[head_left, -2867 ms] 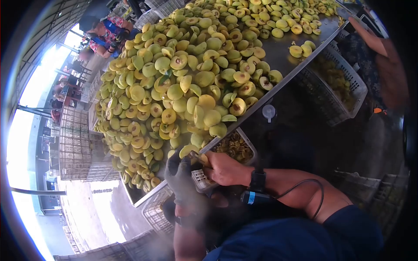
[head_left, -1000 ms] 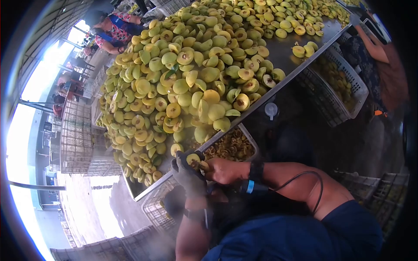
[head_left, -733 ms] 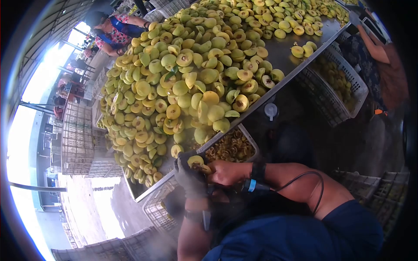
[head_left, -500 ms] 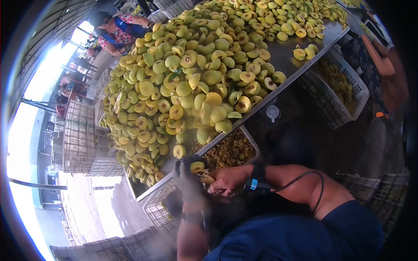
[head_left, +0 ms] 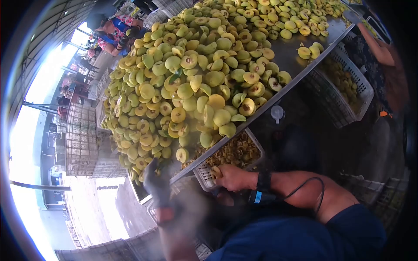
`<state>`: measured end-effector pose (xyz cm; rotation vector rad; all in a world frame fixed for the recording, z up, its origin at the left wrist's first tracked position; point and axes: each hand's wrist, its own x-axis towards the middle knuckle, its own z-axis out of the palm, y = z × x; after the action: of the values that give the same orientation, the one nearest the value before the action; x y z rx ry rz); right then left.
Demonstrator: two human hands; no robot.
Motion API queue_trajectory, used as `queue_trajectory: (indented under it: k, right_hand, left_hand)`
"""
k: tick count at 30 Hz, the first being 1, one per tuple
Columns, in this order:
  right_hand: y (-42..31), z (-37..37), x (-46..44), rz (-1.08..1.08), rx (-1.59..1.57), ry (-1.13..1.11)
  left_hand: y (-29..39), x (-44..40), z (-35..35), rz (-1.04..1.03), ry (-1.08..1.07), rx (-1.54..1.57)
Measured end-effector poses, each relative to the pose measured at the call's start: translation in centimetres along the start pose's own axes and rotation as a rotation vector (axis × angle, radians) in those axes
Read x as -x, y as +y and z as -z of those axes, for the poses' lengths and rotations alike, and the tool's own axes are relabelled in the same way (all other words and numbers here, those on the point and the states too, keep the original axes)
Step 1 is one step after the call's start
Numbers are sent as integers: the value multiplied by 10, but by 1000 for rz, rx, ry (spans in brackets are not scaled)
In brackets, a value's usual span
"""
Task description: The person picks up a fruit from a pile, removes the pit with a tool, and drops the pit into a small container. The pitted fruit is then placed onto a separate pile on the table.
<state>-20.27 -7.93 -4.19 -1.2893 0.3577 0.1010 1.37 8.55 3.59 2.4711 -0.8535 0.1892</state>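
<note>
My left hand (head_left: 156,185), in a grey glove, is over the near edge of the metal table (head_left: 278,93), close to the piled fruit. Motion smears its fingers, and no fruit shows in it. My right hand (head_left: 235,177) is closed, at the near rim of a white crate (head_left: 204,177) under the table edge. A small yellow-brown piece (head_left: 216,172) shows at its fingertips; I cannot make out what it is. Halved yellow-green fruit (head_left: 187,104), like peaches, heap up on the table. One half (head_left: 182,155) lies cut face up near the edge.
Brown-yellow scraps (head_left: 237,152) fill the crate below. At right stands another crate (head_left: 363,102) of fruit, beside a co-worker's arm (head_left: 376,48). A second person (head_left: 115,32) works across the table at left. A clear plastic cup (head_left: 277,113) sits beyond the table edge.
My left hand has moved left, away from my right hand; the fruit half seen between them before no longer shows there. The co-worker at upper left has drawn their hands back from the heap.
</note>
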Motion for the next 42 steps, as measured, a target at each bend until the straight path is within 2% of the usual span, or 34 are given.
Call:
queue_trajectory:
  k: [2, 4, 7, 10, 11, 12, 14, 16, 17, 20, 21, 24, 26, 30, 32, 33, 34, 36, 38, 39, 40, 42]
  right_hand:
    - [21, -5, -12, 78, 2, 14]
    - [25, -2, -18, 126, 79, 43]
    - [15, 6, -14, 139, 233, 89]
    - [6, 9, -16, 129, 223, 89]
    - [-2, 11, -14, 112, 210, 87]
    - [-8, 13, -13, 94, 197, 81]
    - [-11, 14, -17, 210, 146, 48]
    - [-19, 14, -18, 291, 115, 32]
    - [-24, 14, -16, 309, 106, 36]
    - [-31, 17, -10, 330, 127, 63]
    - [-32, 17, -8, 332, 141, 73]
    - [-35, 15, 1, 419, 87, 139]
    - [-23, 10, -1, 431, 166, 193]
    - [-12, 6, -6, 496, 217, 237]
    - [-23, 5, 0, 286, 242, 248]
    - [-30, 7, 3, 182, 254, 254]
    - [-28, 9, 0, 265, 241, 169]
    - [-19, 15, -8, 426, 214, 2]
    - [-12, 14, -12, 434, 239, 44]
    - [-14, 11, -12, 439, 252, 57]
    - [-16, 7, -9, 337, 326, 135]
    - [-20, 5, -3, 125, 467, 310]
  left_hand:
    - [19, -29, -51, -48, -170, -90]
    - [13, -51, -104, -5, -243, -211]
    - [27, -55, -133, 11, -123, -384]
    - [26, -49, -103, 26, -194, 2]
    - [29, -43, -91, 55, -158, 118]
    - [26, -41, -84, 105, -177, 413]
    - [16, -32, -64, 220, -187, 1000]
    - [14, -19, -50, 162, -142, 682]
    - [5, -10, -53, -120, -83, 367]
    - [6, 9, -58, -474, 28, -40]
    - [10, 16, -61, -491, 72, -22]
    - [61, 40, -55, -271, -85, 408]
    - [69, 47, -53, -627, 80, 60]
    - [75, 54, -52, -526, -71, 102]
    - [70, 61, -63, -361, -74, 257]
    - [70, 62, -64, -346, -54, 273]
    - [72, 63, -65, -330, -34, 289]
    - [75, 64, -62, -431, 42, 205]
    - [65, 65, -67, -425, 60, 198]
    - [65, 66, -65, -276, 18, 360]
    - [66, 66, -63, -123, 1, 526]
    - [74, 65, -67, 486, -165, 1177]
